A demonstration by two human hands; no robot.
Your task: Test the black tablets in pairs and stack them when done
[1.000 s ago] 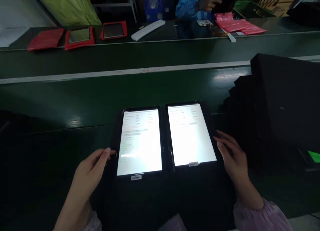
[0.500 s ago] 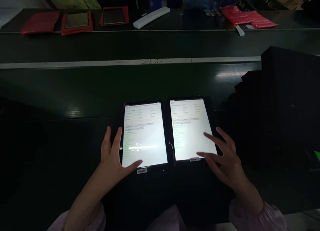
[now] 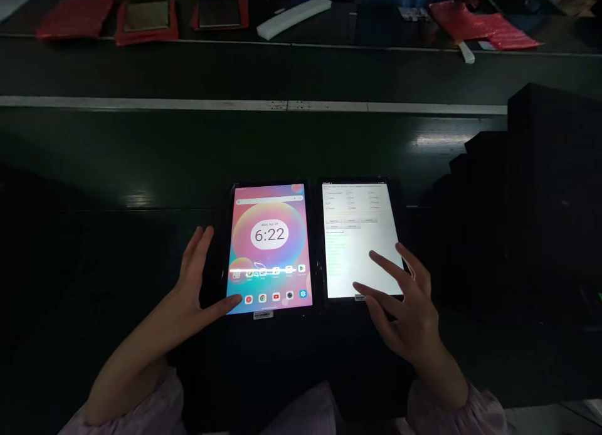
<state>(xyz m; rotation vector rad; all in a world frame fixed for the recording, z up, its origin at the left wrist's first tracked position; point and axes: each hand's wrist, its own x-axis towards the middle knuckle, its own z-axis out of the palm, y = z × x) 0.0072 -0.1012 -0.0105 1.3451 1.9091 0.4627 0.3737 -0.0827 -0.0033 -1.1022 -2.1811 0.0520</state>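
Two lit tablets lie side by side on the dark work surface. The left tablet [image 3: 270, 247] shows a pink and blue home screen with a clock reading 6:22 and a row of app icons. On the right tablet [image 3: 362, 253] is a white page with checkboxes, grey buttons and green text. My left hand [image 3: 188, 300] is open beside the left tablet, its thumb over the lower left corner of the screen. My right hand [image 3: 409, 306] hovers at the lower right of the right tablet, fingers spread, the index finger near the bottom edge. A small barcode label [image 3: 263, 314] sits at the left tablet's bottom edge.
Along the raised back shelf lie red bubble-wrap pouches [image 3: 75, 17], two with tablets on them, and a white foam strip [image 3: 294, 18]. More red wrap [image 3: 486, 24] lies at the back right. A large black stepped shape [image 3: 550, 190] stands on the right.
The left tablet's screen has switched from the white test page to the home screen. My left hand has drawn back to the left; my right hand has shifted slightly left.
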